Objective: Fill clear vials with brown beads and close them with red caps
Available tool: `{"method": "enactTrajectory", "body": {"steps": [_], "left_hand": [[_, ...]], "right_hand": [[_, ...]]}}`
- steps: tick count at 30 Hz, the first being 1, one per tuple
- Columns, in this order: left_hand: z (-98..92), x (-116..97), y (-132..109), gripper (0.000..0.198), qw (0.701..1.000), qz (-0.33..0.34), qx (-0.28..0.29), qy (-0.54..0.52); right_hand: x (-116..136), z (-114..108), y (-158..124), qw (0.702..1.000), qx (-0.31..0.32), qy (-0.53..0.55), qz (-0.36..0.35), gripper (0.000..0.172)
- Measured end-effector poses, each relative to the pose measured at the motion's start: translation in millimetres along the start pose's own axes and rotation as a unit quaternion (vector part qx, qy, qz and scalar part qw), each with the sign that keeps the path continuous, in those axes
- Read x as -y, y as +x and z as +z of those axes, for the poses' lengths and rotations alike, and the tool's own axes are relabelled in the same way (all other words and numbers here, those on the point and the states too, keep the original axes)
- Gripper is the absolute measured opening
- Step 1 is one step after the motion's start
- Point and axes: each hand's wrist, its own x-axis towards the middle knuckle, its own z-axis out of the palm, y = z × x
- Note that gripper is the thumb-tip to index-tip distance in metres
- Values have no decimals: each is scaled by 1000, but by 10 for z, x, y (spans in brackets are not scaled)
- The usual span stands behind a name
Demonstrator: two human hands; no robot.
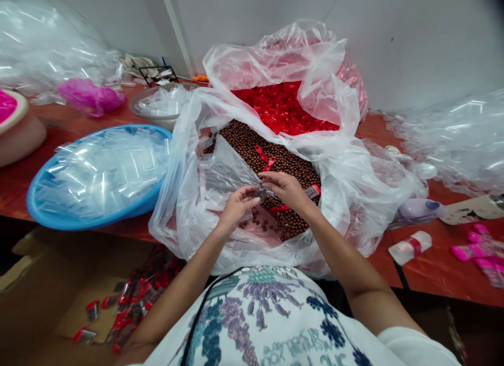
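Over an open clear plastic bag [181,161] of small brown balls [240,140], my two hands meet. My left hand [238,207] pinches a small clear plastic tube [261,194]; dark balls seem to show in it, though details are blurred. My right hand [286,190] has its fingers closed at the tube's other end. Just beyond the fingertips, small red plastic spoons [261,153] lie on the balls. A filled tube with a red cap [313,191] rests beside my right wrist, and another red piece [279,209] lies under that hand.
Behind is a bag of red plastic pieces [271,106]. A blue basin [98,219] of clear tubes stands left. Below it, a cardboard box [43,282] holds several red-capped tubes [134,303]. Right are a white bottle [409,247], pink-capped tubes [478,248] and a large clear bag [464,140].
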Motion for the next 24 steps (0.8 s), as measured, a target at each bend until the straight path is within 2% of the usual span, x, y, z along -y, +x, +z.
{"method": "enactTrajectory", "body": {"steps": [4, 7, 11, 14, 17, 20, 22, 24], "left_hand": [[26, -5, -7, 43, 1000, -9, 2, -27], [33, -41, -41, 43, 999, -27, 4, -44], [23, -99, -83, 46, 996, -43, 3, -78], [2, -124, -103, 50, 995, -36, -2, -93], [-28, -126, -117, 53, 994, -35, -5, -102], [-52, -113, -128, 54, 994, -35, -7, -104], [-58, -101, -135, 53, 995, -35, -3, -96], [-55, -90, -139, 51, 996, -34, 5, -86]], "right_hand": [[36, -54, -22, 999, -35, -18, -13, 31], [-63, -82, 1, 996, -53, -77, -13, 29], [-303, -53, 28, 959, 13, -279, 48, 26], [-453, -6, 25, 940, 57, -327, 76, 24], [-517, 12, 23, 947, 56, -309, 72, 20], [-480, -3, 29, 955, 30, -287, 71, 19], [-393, -12, 29, 977, -20, -203, 66, 19], [-266, -11, 22, 995, -72, -43, 58, 19]]}}
